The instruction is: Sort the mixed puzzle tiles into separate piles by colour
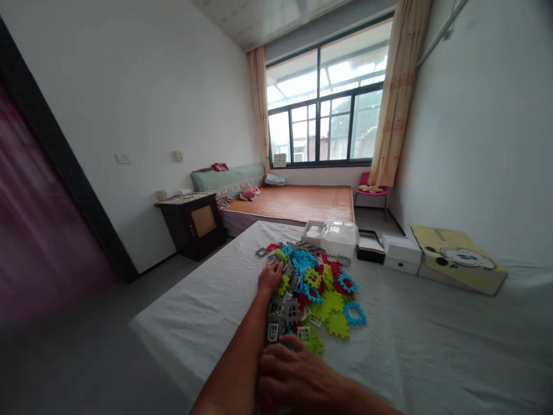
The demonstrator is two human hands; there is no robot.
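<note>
The pile of plastic puzzle pieces (pixel 311 288) lies in the middle of the white sheet (pixel 432 346). The left hand (pixel 271 276) rests on the pile's far left edge, fingers bent down; if it grips a piece, I cannot tell. The right hand (pixel 298 377) lies flat and open on the near end. A clear plastic box (pixel 341 236) stands just behind.

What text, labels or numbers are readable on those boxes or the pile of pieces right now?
No text is readable.
On the yellow box: a cartoon face, plus a faint line of print near its far edge, too blurred to read.
On the white boxes: no print visible.
On the plastic interlocking pieces under the left hand and right hand: no markings visible.
</note>
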